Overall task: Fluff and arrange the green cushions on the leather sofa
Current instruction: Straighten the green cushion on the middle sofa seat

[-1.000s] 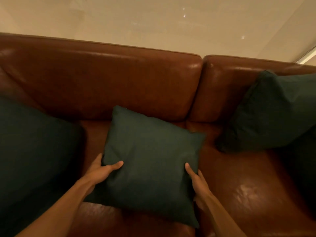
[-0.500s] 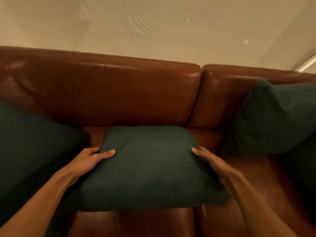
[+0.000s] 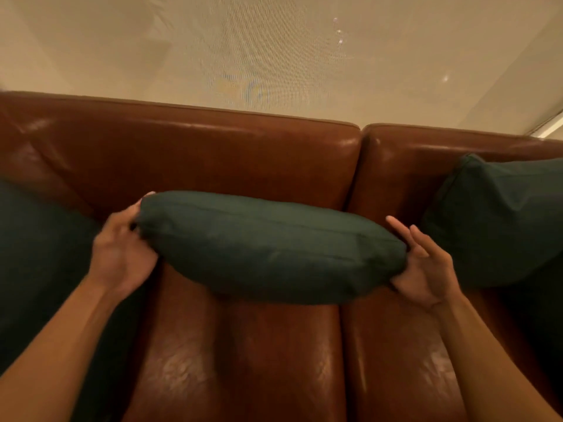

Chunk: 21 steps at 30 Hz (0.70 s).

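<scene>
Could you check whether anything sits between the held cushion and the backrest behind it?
Nothing visible does. The middle cushion is held between the left hand and right hand, with bare backrest behind it; the left cushion and right cushion lie off to either side.

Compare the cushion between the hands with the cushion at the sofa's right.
The held cushion is edge-on, seam showing; the right cushion shows its broad face. The held cushion sits between left hand and right hand; the right cushion leans untouched against the sofa back. Both are dark green.
</scene>
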Available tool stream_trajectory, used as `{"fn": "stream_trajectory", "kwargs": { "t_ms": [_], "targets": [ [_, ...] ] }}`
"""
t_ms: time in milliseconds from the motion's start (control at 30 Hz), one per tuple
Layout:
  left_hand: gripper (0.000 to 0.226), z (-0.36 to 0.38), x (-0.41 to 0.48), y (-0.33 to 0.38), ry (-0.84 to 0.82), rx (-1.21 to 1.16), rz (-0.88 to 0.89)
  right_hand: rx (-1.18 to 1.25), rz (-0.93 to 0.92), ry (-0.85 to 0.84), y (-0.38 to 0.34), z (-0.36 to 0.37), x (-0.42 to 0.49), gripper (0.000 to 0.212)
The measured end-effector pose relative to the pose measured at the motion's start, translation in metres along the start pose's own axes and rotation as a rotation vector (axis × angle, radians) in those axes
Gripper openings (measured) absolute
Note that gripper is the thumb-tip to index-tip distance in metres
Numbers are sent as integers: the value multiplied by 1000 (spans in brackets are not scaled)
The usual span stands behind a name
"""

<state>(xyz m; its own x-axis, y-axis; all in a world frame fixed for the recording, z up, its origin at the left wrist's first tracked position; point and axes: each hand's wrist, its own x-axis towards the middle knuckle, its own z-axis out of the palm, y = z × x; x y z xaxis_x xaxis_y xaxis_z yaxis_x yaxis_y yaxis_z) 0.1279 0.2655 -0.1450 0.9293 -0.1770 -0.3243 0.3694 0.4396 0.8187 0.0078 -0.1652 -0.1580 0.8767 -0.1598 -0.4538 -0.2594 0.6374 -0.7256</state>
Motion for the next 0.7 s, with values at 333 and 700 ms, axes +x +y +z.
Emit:
{"fn": "stream_trajectory", "kwargs": {
  "t_ms": [333,700],
  "targets": [
    [61,45,62,-42,135,549,59,-479,-240,164,42,23,48,85],
    [32,44,90,-28,626,966,194,-538,-80,177,45,42,73,52]
  ]
}}
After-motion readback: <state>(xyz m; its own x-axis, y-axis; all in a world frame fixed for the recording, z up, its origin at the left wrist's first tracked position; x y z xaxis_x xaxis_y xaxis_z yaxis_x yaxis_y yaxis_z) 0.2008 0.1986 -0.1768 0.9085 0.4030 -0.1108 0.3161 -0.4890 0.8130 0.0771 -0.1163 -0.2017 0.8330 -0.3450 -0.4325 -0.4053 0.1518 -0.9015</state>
